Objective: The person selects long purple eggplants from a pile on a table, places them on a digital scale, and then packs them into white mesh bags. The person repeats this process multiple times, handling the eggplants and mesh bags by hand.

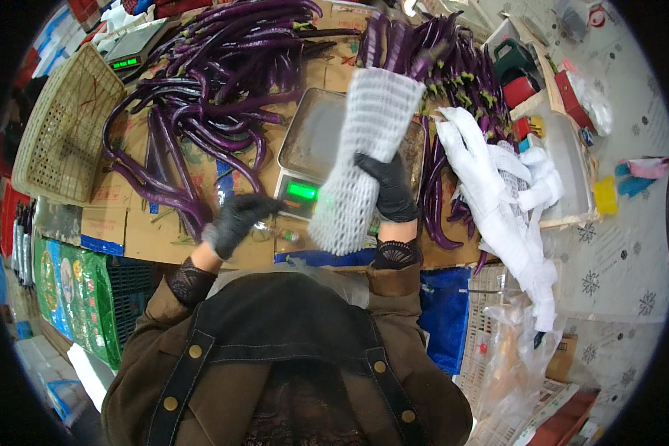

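Observation:
My right hand [389, 187], in a black glove, grips a white foam net sleeve [348, 195] from its right side. The sleeve is held slanted above a digital scale [312, 131] with a lit green display, hiding part of its metal pan. Blurred purple eggplants [390, 47] show at the sleeve's far end and seem to stick out of it. My left hand [237, 223], also black-gloved, reaches toward the scale's left front corner. Its fingers are bunched and blurred, so whether they pinch anything is unclear. A small clear bottle [279, 231] lies just right of it.
Long eggplants [217, 106] are heaped at the left and back of the cardboard-covered table [139, 223]; more eggplants [468, 83] lie back right. White foam sleeves [479, 161] hang over the right edge. A plastic basket [61, 128] tilts at left, near another scale [136, 44].

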`<action>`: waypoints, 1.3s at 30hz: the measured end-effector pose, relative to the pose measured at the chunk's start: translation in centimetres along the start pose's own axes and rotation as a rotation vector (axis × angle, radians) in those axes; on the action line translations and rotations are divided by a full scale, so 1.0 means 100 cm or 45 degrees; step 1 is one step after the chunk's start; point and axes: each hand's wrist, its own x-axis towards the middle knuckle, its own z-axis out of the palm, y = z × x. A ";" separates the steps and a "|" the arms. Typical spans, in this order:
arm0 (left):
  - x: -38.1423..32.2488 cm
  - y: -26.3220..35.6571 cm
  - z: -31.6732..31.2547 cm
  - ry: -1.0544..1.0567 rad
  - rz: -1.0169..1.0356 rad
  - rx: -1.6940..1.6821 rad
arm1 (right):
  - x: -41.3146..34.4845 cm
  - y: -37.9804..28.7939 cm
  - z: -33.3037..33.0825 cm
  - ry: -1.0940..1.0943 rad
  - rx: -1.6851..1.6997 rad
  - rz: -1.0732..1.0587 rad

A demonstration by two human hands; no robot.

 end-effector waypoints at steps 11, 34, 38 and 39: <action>-0.060 -0.063 -0.071 0.517 0.635 -1.157 | -0.034 0.088 0.224 -0.486 -1.192 -0.933; -0.255 -0.120 -0.213 1.320 1.196 -1.494 | -0.036 0.119 0.334 -0.925 0.714 0.874; -0.292 -0.152 -0.234 1.250 1.206 -1.495 | -0.036 0.127 0.360 -1.119 0.168 0.516; -0.305 -0.165 -0.240 1.390 1.099 -1.503 | -0.034 0.128 0.365 -1.196 0.046 0.392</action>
